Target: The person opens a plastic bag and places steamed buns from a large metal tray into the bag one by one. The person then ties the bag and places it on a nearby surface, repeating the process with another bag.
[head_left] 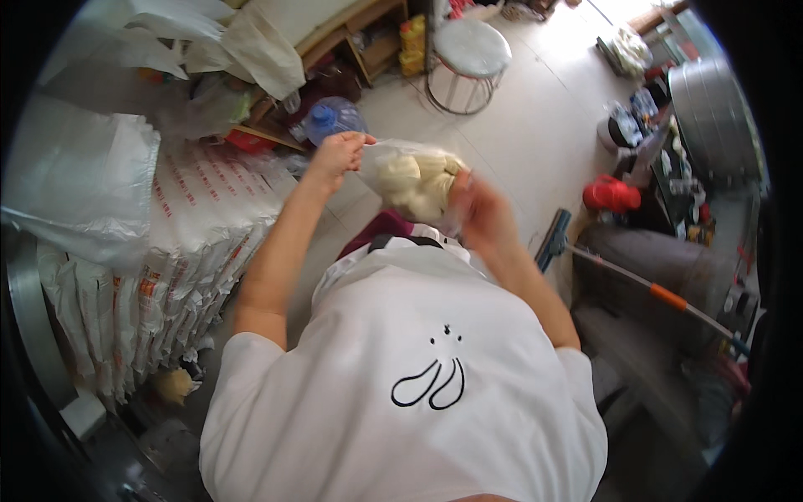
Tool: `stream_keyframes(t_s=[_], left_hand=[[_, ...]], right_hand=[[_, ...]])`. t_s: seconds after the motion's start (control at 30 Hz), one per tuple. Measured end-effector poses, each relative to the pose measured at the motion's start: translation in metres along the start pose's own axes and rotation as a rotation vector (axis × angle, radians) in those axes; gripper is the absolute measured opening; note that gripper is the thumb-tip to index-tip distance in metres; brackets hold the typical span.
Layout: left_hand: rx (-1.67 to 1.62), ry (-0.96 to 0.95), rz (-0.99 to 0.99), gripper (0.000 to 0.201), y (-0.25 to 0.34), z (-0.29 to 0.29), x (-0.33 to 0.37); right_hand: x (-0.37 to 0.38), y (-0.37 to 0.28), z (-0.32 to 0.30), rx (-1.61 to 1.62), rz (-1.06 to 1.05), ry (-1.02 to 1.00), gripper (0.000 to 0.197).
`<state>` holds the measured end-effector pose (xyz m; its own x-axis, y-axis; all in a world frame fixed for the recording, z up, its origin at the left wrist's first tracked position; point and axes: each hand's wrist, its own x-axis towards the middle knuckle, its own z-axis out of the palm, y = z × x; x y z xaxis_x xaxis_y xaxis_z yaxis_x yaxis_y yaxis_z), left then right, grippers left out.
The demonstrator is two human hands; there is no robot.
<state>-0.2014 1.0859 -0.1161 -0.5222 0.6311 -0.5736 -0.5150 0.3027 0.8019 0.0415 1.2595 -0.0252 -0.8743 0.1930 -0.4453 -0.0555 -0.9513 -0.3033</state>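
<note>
Clear bag of pale lumps is on near side of round stool. Left hand pinches bag's edge. Right hand blurred at bag; cannot tell grip. Blue jug left of stool.

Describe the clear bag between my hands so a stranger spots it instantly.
Find the white shirt filling the lower middle. Just above it, the left hand pinches a clear bag, with the blurred right hand at its other side. Unlike the stacked white packs at left, it shows pale cream lumps inside.
</note>
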Motion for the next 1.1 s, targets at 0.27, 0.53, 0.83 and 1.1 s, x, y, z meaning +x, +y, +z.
stream_keyframes(t_s=[0.27, 0.53, 0.83, 1.1], left_hand=[[-0.381, 0.157, 0.186, 0.016, 0.05, 0.006, 0.032], [-0.347, 0.059, 0.333, 0.019, 0.119, 0.013, 0.04], [0.037, -0.438, 0.451, 0.014, 0.128, 0.095, 0.008], [0.781, -0.514, 0.748, 0.016, 0.151, 0.095, -0.027]], right_hand=[[0.026, -0.056, -0.057, 0.023, -0.268, 0.051, 0.04], [0.043, -0.078, 0.0, -0.174, -0.512, 0.157, 0.048], [0.107, -0.036, 0.015, -0.524, -0.204, 0.088, 0.047], [0.117, -0.013, 0.028, 0.002, 0.078, -0.257, 0.072]])
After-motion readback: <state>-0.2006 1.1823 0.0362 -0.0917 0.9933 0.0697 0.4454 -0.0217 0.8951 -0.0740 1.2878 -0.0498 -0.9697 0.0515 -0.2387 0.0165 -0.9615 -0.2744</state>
